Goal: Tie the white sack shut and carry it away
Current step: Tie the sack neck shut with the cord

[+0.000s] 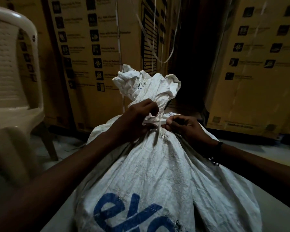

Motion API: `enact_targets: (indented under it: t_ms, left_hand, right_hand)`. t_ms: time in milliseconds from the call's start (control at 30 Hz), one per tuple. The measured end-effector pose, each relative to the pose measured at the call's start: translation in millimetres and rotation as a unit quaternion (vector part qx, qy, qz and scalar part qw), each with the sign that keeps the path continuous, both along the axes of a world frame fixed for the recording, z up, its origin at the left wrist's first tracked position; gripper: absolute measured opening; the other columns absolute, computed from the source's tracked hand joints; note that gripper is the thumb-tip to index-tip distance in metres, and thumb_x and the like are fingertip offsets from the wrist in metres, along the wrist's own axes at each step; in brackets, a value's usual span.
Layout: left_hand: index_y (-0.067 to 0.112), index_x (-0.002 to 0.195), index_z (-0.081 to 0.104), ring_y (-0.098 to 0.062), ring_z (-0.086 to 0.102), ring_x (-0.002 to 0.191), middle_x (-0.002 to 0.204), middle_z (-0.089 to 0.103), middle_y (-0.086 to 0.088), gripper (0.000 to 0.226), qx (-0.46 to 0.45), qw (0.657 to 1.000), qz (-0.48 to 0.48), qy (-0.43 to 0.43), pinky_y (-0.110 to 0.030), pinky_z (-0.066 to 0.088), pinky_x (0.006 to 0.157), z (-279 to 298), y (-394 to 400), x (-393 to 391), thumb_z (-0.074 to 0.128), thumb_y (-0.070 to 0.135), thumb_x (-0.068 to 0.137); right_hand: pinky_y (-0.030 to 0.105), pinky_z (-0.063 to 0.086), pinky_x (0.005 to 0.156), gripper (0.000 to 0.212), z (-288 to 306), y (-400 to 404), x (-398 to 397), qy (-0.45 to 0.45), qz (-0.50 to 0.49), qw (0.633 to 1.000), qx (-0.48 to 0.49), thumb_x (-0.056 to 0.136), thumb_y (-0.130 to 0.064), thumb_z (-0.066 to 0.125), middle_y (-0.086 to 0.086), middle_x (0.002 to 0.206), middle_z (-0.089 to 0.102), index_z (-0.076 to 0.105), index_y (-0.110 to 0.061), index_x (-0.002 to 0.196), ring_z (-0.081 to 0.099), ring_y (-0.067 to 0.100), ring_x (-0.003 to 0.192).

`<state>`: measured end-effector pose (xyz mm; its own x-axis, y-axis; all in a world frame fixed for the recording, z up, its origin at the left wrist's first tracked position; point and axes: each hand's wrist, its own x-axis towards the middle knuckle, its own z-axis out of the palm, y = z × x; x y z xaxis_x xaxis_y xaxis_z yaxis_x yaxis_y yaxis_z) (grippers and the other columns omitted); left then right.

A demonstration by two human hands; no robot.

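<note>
Dim storeroom, walled by tall brown printed cardboard cartons (97,47) with loose white strapping bands (172,39) hanging in front of them. At far left stood a beige moulded plastic chair (12,77), near the sack but not touching it as far as could be seen.

Left hand (137,118): fingers curled round the gathered neck of the white woven plastic sack with blue lettering (157,173), thumb side toward the knot. Between the hands ran a flat white tie strip (155,122), wrapped round the neck and pulled taut. Right hand (182,126): fingers pinched on the strip's free end, just beside the neck; a dark band showed at that wrist.

Sack position: centre of view, directly in front of the person, body bulging toward the camera, ruffled mouth (146,82) standing up above the tie. What it rested on was hidden.

Handling judgement: woven cloth looked thin, crumpled and soft, so it should bunch readily but may slide under a smooth strip; the knot needs cinching hard. The full, rounded body suggested real weight, contents unknown. A small frayed hole sat just below the neck, so load there is a tearing risk. Best hold for carrying: the choked neck below the tie, second hand under the body.
</note>
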<state>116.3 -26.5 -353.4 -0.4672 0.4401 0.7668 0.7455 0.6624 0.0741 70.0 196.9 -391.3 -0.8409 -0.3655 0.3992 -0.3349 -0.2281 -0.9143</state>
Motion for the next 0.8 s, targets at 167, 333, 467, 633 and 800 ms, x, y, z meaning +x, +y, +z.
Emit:
enact_targets:
  t_ms: [167, 333, 467, 633, 800]
  left_hand:
    - [0.012, 0.094, 0.064, -0.010, 0.061, 0.079, 0.092, 0.061, 0.003, 0.025, 0.068, 0.996, 0.059, 0.001, -0.020, 0.050, 0.066, -8, -29, 11, 0.062, -0.010, 0.081]
    - [0.007, 0.093, 0.073, -0.015, 0.069, 0.086, 0.092, 0.069, -0.005, 0.008, 0.119, 0.987, 0.055, -0.094, -0.012, 0.051, 0.070, -20, -41, 11, 0.077, 0.002, 0.088]
    - [0.008, 0.088, 0.077, -0.018, 0.071, 0.083, 0.090, 0.070, -0.007, 0.006, 0.121, 0.984, 0.044, -0.123, -0.020, 0.052, 0.067, -16, -39, 3, 0.082, 0.007, 0.085]
    - [0.011, 0.083, 0.076, -0.013, 0.063, 0.076, 0.086, 0.062, -0.002, 0.010, 0.109, 0.988, 0.068, -0.083, -0.022, 0.047, 0.065, -15, -34, -9, 0.081, 0.002, 0.083]
    - [0.016, 0.081, 0.074, -0.018, 0.057, 0.076, 0.081, 0.049, 0.009, 0.014, 0.084, 0.988, 0.091, -0.091, -0.033, 0.050, 0.062, -11, -25, -23, 0.077, 0.004, 0.075]
  right_hand:
    - [0.019, 0.062, 0.086, 0.011, 2, -2, 2, 0.003, 0.017, 1.000, 0.006, 0.088, -0.012, 0.069, 0.022, 0.088, 0.055, 0.070, -0.002, 0.083, 0.055, 0.039, 0.101]
    - [0.019, 0.059, 0.092, 0.017, 6, -1, 2, 0.046, 0.025, 0.997, 0.056, 0.104, 0.002, 0.055, 0.024, 0.087, 0.051, 0.065, 0.005, 0.091, 0.054, 0.030, 0.087]
    - [0.017, 0.059, 0.090, 0.020, 12, -2, 9, 0.062, 0.017, 0.995, 0.070, 0.105, 0.006, 0.050, 0.024, 0.086, 0.049, 0.061, 0.015, 0.092, 0.049, 0.035, 0.093]
    - [0.016, 0.057, 0.075, 0.014, 26, -3, 19, 0.096, -0.014, 0.988, 0.122, 0.106, 0.006, 0.050, 0.027, 0.090, 0.056, 0.060, 0.013, 0.100, 0.056, 0.031, 0.091]
    - [0.031, 0.054, 0.085, 0.020, 32, 0, 20, 0.161, -0.073, 0.965, 0.195, 0.100, 0.004, 0.063, 0.024, 0.100, 0.073, 0.068, 0.016, 0.115, 0.066, 0.027, 0.093]
